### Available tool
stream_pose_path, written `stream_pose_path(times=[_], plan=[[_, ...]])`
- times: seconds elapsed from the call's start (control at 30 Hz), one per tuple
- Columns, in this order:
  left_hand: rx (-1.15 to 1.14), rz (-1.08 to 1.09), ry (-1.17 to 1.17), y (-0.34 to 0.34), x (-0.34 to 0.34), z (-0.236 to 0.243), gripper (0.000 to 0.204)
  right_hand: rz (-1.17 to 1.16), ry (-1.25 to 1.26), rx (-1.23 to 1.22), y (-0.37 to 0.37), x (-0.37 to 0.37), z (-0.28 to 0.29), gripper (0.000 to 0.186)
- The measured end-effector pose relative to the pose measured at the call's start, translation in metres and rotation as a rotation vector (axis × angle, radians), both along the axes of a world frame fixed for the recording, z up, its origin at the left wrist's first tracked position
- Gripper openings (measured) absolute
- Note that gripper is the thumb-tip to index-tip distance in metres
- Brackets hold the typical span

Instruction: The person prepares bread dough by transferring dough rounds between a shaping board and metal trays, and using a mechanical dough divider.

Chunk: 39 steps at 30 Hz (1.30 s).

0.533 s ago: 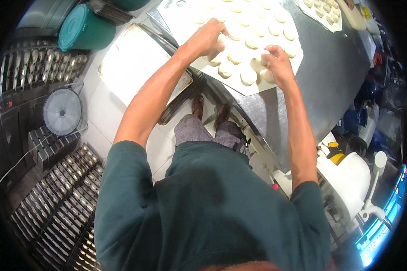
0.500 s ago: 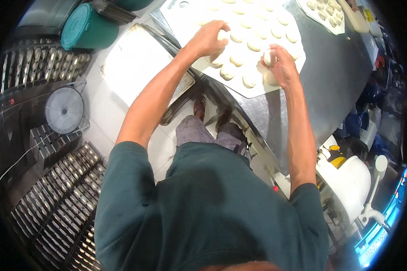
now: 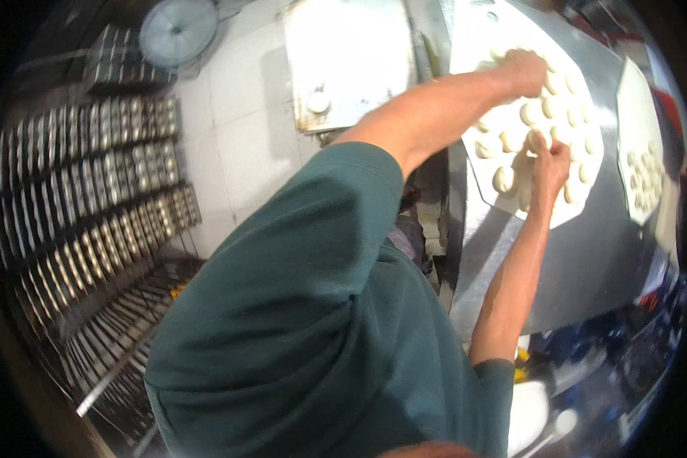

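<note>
Rows of pale round dough balls point(image 3: 504, 180) lie on a white board point(image 3: 504, 208) with cut corners, on a steel table. My left hand point(image 3: 525, 72) is over the far part of the board, its fingers curled down; the back of the hand hides what they hold. Nearer, my right hand point(image 3: 551, 164) has its thumb and fingers closed at a dough ball among the others. On the left, a round white piece point(image 3: 318, 101) shows against the near corner of a pale flat tray point(image 3: 351, 53); whether it rests there I cannot tell.
The steel table point(image 3: 565, 263) carries a second white board point(image 3: 632, 114) with smaller dough pieces at the right. Dark racks of moulded pans point(image 3: 91, 160) stand at the left, near a round grey fan point(image 3: 177, 32). A white machine point(image 3: 528, 416) is at the lower right.
My view has turned, so the board appears farther right. The left arm now reaches across toward the board's far side. A round white piece now shows at the tray, which looked bare before.
</note>
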State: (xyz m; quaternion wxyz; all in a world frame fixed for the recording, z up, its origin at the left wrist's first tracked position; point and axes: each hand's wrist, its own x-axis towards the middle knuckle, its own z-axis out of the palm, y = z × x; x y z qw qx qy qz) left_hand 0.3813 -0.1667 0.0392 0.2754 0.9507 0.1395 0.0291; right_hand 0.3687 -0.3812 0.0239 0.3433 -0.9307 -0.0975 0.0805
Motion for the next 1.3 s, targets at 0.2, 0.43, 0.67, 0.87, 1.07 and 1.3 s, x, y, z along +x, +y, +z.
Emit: stream_pose_path(times=[0.2, 0.43, 0.67, 0.87, 1.07, 1.3], plan=[[-0.359, 0.256, -0.535, -0.001, -0.126, -0.001, 0.037, -0.077, 0.246, 0.293, -0.024, 0.021, -0.012, 0.035], [-0.422, 0.604, 0.073, 0.117, -0.337, -0.095, 0.036, 0.215, 0.428, 0.521, 0.055, -0.124, 0.058, 0.029], [-0.358, 0.447, 0.266, 0.171, -0.350, -0.160, 0.036, 0.622, 0.225, 0.006, 0.210, -0.192, -0.071, 0.043], [-0.300, 0.384, 0.145, 0.171, -0.359, -0.179, 0.031, 0.713, 0.272, -0.088, 0.242, -0.179, -0.141, 0.038], [-0.253, 0.302, 0.200, 0.184, -0.355, -0.176, 0.030, 0.730, 0.133, -0.134, 0.250, -0.176, -0.151, 0.037], [-0.249, 0.245, 0.191, 0.191, -0.363, -0.179, 0.034, 0.690, 0.201, -0.160, 0.251, -0.174, -0.139, 0.037]])
